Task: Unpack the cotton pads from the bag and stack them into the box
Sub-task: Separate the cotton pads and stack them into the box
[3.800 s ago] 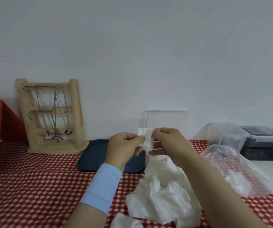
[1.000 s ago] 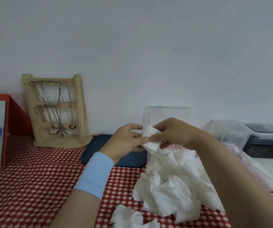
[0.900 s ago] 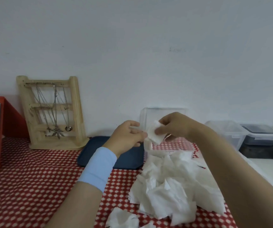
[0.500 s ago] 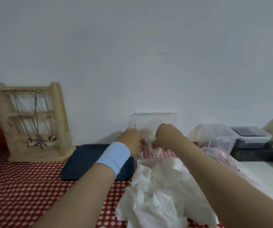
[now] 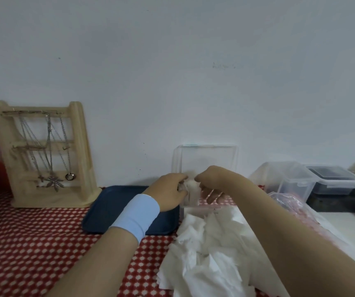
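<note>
Left hand (image 5: 170, 195) and right hand (image 5: 214, 181) each pinch one cotton pad (image 5: 193, 189) over the clear box (image 5: 204, 157). A loose pad heap (image 5: 211, 254) crowds the box front. The blue tray (image 5: 112, 211) adjoins on the left and the bag (image 5: 290, 202) lies to the right.

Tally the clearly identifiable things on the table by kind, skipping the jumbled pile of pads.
Open clear box: 1
Other clear tubs: 2
Dark blue tray: 1
Wooden jewellery stand: 1
Plastic bag: 1
Cotton pad, held at the box: 1
Total: 7
</note>
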Motion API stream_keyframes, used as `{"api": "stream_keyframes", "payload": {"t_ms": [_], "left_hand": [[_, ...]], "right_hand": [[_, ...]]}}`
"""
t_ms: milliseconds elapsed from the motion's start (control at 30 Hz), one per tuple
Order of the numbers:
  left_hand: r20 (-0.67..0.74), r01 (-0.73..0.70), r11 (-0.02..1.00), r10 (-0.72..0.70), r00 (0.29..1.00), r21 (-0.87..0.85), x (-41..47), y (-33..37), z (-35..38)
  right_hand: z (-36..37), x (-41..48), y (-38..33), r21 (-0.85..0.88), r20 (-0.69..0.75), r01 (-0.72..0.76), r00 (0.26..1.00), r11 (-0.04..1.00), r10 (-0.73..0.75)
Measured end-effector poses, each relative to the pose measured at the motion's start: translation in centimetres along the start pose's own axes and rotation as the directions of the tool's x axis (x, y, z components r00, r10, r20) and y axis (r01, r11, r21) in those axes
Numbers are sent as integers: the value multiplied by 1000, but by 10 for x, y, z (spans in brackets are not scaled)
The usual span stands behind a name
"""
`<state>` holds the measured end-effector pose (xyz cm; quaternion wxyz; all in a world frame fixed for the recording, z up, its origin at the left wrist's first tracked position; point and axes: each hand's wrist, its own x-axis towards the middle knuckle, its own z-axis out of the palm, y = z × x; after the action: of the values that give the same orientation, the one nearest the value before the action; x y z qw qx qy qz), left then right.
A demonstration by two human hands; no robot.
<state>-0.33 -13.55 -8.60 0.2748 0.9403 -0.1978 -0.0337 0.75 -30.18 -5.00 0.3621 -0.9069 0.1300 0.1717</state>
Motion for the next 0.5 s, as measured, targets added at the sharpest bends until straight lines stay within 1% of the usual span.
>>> {"api": "stream_keyframes", "payload": {"t_ms": [100,167,200,267,333,400,500], "left_hand": [[-5,-18,999,18,1000,39,-2,2,1],[-7,-45,996,45,999,79,-4,7,1],[19,-62,992,60,998,111,-5,10,1],[115,-85,979,65,991,184,-7,12,3],[190,-78,971,35,981,226,-9,10,6],[206,-68,975,23,978,212,-9,8,7],[140,-60,987,39,989,150,-13,8,2]], "right_hand": [[0,1,3,93,-16,-9,1000,996,11],[6,4,3,163,21,-40,999,986,37],[8,6,3,177,35,-59,998,982,53],[10,7,4,183,40,-80,996,980,74],[9,6,5,207,20,-44,999,977,40],[11,2,6,218,36,10,999,976,-18],[13,-1,10,162,28,51,998,986,-56]]}}
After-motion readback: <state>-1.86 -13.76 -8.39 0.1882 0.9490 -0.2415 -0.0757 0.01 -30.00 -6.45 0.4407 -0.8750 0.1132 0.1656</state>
